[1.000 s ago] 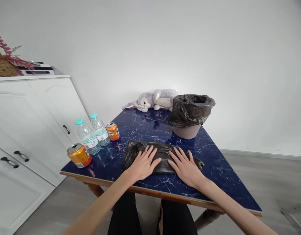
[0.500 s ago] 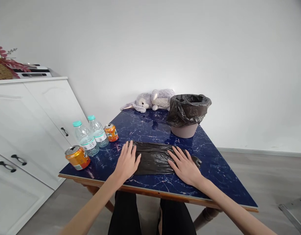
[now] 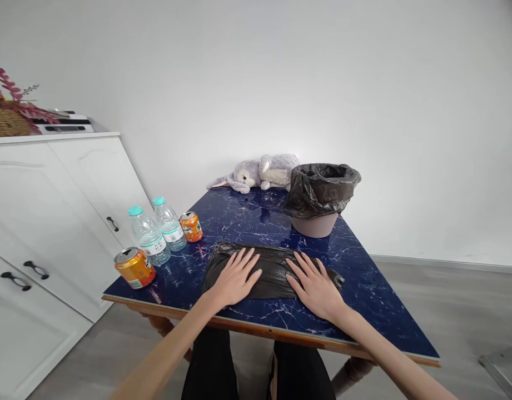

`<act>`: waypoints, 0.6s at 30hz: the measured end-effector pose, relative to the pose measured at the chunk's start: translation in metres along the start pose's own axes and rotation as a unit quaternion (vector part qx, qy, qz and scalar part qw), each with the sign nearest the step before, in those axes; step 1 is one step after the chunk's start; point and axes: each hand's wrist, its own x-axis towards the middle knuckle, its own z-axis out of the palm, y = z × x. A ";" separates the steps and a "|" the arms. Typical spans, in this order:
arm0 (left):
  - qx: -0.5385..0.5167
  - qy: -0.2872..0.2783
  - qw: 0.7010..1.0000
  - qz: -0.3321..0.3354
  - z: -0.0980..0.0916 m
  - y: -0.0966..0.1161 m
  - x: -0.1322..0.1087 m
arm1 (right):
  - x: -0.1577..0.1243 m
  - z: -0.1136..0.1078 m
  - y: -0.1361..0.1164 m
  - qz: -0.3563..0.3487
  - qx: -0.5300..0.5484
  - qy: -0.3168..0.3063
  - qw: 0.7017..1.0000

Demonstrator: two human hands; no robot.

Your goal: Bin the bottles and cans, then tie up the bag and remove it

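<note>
A flattened black rubbish bag (image 3: 272,265) lies near the front edge of the blue marbled table (image 3: 247,214). My left hand (image 3: 235,279) rests flat on the bag's left half, fingers spread. My right hand (image 3: 316,284) lies flat on its right half, fingers also stretched out. Both palms press down on the plastic and neither hand grips anything. Behind the bag stands a small bin (image 3: 316,222) lined with another black bag (image 3: 322,186).
Two water bottles (image 3: 149,236) and two orange cans (image 3: 134,266) stand at the table's left edge. A grey plush toy (image 3: 256,173) lies at the far edge by the wall. A white cabinet (image 3: 43,222) stands to the left. My legs show under the table.
My left hand swept left across the bag to its left end, then came back toward the middle. The bag now lies flatter and wider. My right hand stayed put.
</note>
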 end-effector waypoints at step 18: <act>0.003 0.105 0.986 0.131 -0.042 0.019 -0.070 | -0.023 -0.026 0.005 0.015 -0.055 0.101 0.993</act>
